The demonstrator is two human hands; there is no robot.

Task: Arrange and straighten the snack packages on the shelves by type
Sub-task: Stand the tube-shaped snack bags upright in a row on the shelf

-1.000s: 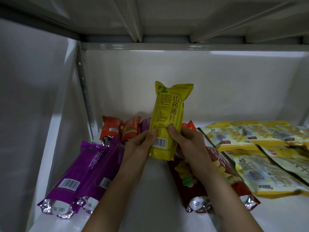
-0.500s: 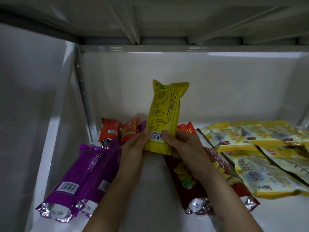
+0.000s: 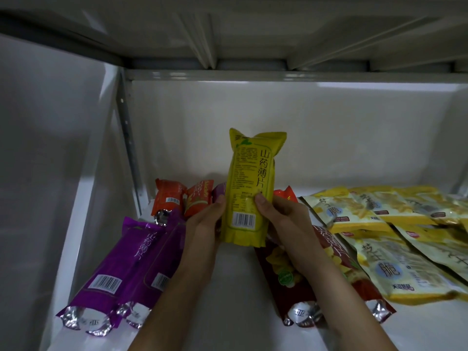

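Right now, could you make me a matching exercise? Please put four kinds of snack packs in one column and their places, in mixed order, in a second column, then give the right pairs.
Packs:
1. green-yellow pack
2. purple packs
3. orange packs
4. pale yellow bags

Places:
A. lying at the shelf's right
B. lying at the front left
C. held upright by both hands
D. at the back left, near the wall

Pairs: 1-C, 2-B, 3-D, 4-A
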